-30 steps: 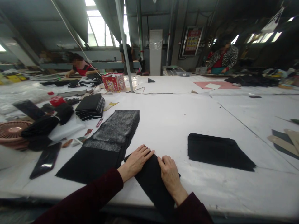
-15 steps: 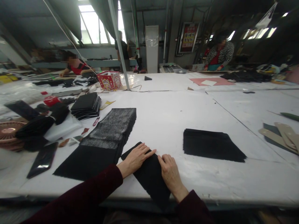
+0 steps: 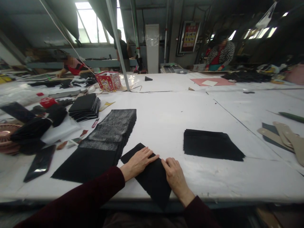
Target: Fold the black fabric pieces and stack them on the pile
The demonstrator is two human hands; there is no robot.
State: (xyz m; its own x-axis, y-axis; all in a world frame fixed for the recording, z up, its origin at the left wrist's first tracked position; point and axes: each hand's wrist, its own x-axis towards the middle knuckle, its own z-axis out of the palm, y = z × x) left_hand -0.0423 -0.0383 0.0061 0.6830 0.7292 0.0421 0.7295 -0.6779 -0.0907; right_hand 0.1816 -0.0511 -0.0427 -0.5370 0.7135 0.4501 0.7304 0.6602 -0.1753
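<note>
A black fabric piece (image 3: pixel 154 179) lies at the front of the white table, its near corner hanging past the table edge. My left hand (image 3: pixel 141 161) rests flat on its upper part, fingers stretched out. At its right edge, my right hand (image 3: pixel 174 175) has curled fingers, thumb and fingertips closed on the fabric's border. Left of my hands spreads a stack of black fabric (image 3: pixel 87 161), its far part covered by speckled grey pieces (image 3: pixel 114 126). To the right sits a folded-looking black fabric pile (image 3: pixel 212 144). The underside of the held piece is hidden.
A phone (image 3: pixel 40 163), a pink basket (image 3: pixel 8 133) and a stack of dark pieces (image 3: pixel 85 106) lie on the left. Beige strips (image 3: pixel 282 134) are at the right. A pole (image 3: pixel 118 47) rises beyond a red box (image 3: pixel 108 80). Several people work farther back.
The view has shifted slightly, so the table things appear a little farther left. Both hands stay on the black fabric in nearly the same pose.
</note>
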